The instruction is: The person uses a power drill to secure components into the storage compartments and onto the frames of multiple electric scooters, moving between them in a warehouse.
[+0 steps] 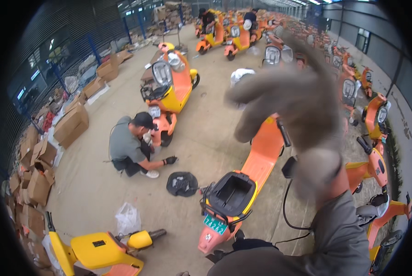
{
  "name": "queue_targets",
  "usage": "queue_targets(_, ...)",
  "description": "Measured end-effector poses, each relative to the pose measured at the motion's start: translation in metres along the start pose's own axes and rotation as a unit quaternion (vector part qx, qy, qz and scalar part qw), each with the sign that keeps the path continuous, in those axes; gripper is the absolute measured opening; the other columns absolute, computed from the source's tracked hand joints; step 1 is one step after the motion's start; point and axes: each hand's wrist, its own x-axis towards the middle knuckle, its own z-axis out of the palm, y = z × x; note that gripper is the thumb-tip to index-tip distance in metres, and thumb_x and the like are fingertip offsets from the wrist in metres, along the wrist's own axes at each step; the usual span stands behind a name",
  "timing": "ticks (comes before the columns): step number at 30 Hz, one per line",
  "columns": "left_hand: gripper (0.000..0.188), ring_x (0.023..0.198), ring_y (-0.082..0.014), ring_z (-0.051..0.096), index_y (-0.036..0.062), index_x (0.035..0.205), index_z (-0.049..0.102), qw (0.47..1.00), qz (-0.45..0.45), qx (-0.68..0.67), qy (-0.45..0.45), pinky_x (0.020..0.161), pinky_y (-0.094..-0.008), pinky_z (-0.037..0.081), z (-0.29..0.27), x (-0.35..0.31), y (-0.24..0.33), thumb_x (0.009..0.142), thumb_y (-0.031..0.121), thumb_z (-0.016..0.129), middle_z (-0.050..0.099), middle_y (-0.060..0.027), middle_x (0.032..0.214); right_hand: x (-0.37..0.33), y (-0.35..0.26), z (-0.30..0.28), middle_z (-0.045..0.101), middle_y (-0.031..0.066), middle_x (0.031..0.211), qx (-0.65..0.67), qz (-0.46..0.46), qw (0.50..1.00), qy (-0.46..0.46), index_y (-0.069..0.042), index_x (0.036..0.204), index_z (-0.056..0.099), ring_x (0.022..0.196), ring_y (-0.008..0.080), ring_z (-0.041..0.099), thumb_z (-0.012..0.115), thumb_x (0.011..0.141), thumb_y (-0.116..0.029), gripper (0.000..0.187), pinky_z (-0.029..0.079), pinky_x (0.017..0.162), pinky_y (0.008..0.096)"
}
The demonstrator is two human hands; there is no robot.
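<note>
- Setting: large hall with a concrete floor (100, 184), rows of orange and yellow scooters running to the far end, flattened cardboard boxes (70, 124) piled along the left wall.
- Right hand (298, 115): gloved in grey, raised high in front of the camera and blurred. Fingers spread and released, grasping nothing; it touches nothing that can be made out. A grey sleeve (339, 239) runs down to the lower edge.
- Left hand: not in view.
- Nearest item, orange scooter (242, 184): lies below and just left of the raised hand, near the wearer. Its long axis runs from the near-left tail, with a green plate, up to the far-right handlebar, which passes behind the glove. Seat is off, so the black storage tub (233, 191) stands open. The right hand is the only one near it, above it and apart from it.
- Black cable (286, 207): loops down on the right of that scooter, near the sleeve.
- Black seat pad (182, 184): on the floor just left of the scooter.
- Co-worker (130, 145): crouched to the left at another orange-and-yellow scooter (171, 89), one gloved hand on the floor.
- Yellow scooter (100, 250): near left, with a clear plastic bag (127, 217) beside it.
</note>
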Motion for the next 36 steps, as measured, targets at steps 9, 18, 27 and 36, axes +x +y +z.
queue_targets(9, 0.024, 0.063, -0.0169, 0.064, -0.0010, 0.098, 0.061, 0.987, -0.118, -0.087, 0.061, 0.052, -0.0274, 0.048, -0.018, -0.148, 0.114, 0.084, 0.019, 0.061, 0.065, -0.0078, 0.077, -0.390, 0.172, 0.068, 0.062, 0.0071, 0.076, -0.062, 0.714, 0.659, -0.229, -0.001, 0.124, 0.052, 0.061, 0.0134, 0.057, 0.061, 0.082, -0.032, 0.053, 0.048, 0.056, 0.0274)
queue_targets(18, 0.023, 0.068, -0.0193, 0.065, 0.0018, 0.093, 0.063, 0.991, -0.127, -0.020, -0.039, 0.057, -0.0330, 0.050, -0.062, -0.047, 0.091, 0.083, 0.022, 0.061, 0.066, -0.0112, 0.079, -0.500, 0.063, 0.103, 0.066, 0.0108, 0.084, -0.044, 0.892, 0.445, -0.061, 0.002, 0.106, 0.061, 0.069, 0.0196, 0.065, 0.061, 0.082, -0.028, 0.038, 0.053, 0.056, 0.0331)
queue_targets(27, 0.030, 0.063, -0.0271, 0.061, 0.0044, 0.066, 0.065, 0.742, 0.516, 0.407, -0.131, 0.064, -0.0429, 0.048, -0.121, 0.251, 0.034, 0.076, 0.029, 0.050, 0.063, -0.0134, 0.067, -0.450, -0.009, 0.241, 0.067, 0.0096, 0.088, -0.047, 0.833, 0.532, 0.144, 0.000, 0.120, 0.055, 0.073, 0.0160, 0.065, 0.061, 0.083, -0.026, 0.046, 0.052, 0.063, 0.0285)
queue_targets(36, 0.022, 0.074, -0.0241, 0.065, 0.0084, 0.092, 0.066, 0.871, 0.204, 0.393, -0.213, 0.064, -0.0403, 0.051, -0.179, 0.188, 0.137, 0.083, 0.027, 0.057, 0.066, -0.0146, 0.082, -0.463, -0.088, 0.359, 0.066, 0.0095, 0.092, 0.027, 0.889, 0.414, 0.194, -0.001, 0.120, 0.055, 0.075, 0.0174, 0.064, 0.060, 0.083, -0.023, 0.043, 0.053, 0.065, 0.0303)
